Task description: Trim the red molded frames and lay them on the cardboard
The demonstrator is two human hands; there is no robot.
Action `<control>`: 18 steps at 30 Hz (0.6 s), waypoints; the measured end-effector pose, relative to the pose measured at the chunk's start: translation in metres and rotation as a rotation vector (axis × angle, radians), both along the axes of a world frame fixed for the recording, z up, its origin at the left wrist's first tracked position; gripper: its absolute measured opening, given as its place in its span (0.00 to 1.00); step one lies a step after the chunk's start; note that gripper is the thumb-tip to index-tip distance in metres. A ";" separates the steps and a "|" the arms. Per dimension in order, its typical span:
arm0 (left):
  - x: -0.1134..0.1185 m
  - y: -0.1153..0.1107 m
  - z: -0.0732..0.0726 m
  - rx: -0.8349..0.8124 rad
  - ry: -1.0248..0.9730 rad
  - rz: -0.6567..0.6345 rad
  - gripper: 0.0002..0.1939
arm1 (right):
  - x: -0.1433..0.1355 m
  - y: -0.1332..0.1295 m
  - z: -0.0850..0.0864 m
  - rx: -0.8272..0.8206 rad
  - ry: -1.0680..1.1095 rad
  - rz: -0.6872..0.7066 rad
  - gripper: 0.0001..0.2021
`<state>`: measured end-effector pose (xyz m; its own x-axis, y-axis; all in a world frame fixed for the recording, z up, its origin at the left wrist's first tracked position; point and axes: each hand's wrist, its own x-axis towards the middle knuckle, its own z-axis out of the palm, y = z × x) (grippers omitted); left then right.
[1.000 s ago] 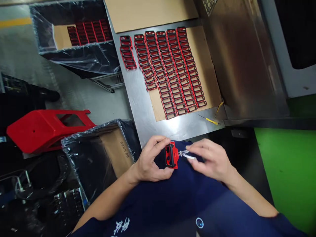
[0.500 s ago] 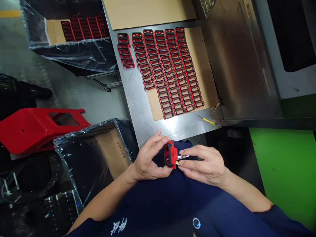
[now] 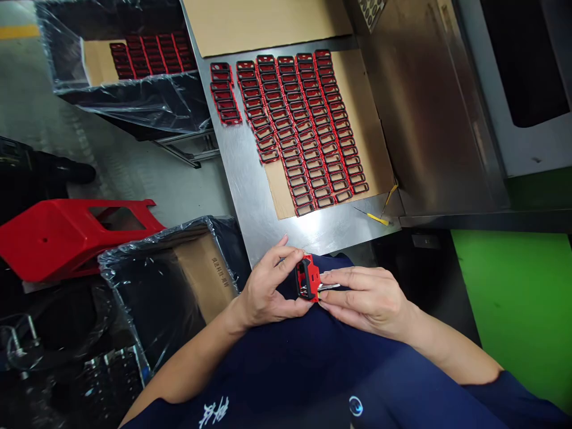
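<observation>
My left hand grips a small red and black plastic frame by its ends, in front of my dark blue shirt. The frame stands on edge, its red side turned to the right. My right hand pinches a slim silvery tool, its fingertips close against the red side. The tool's exact kind is hard to make out, as the fingers cover most of it. On the metal table beyond, several rows of like red and black frames lie on a cardboard sheet.
Two yellow-handled tools lie at the table's near right corner. At the upper left, a plastic-lined bin holds more frames. Another lined bin with cardboard inside stands left of my arm, near a large red part.
My right hand has shifted slightly left, bringing the silvery tool closer to the red frame. The frame has turned slightly in my left hand, which keeps its grip.
</observation>
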<state>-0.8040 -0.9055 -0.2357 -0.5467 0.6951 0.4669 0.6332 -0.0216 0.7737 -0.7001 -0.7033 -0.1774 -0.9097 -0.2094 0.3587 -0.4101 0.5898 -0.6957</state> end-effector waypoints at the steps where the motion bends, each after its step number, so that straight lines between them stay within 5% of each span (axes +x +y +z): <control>1: 0.000 0.000 0.000 -0.004 0.003 -0.004 0.45 | 0.000 0.000 0.000 -0.003 -0.004 0.009 0.04; 13: 0.000 0.000 -0.001 -0.002 0.005 0.017 0.42 | -0.006 -0.001 0.002 -0.046 0.003 0.109 0.05; 18: 0.006 -0.003 -0.011 0.130 -0.231 0.016 0.39 | 0.002 0.002 -0.020 -0.197 -0.114 -0.101 0.04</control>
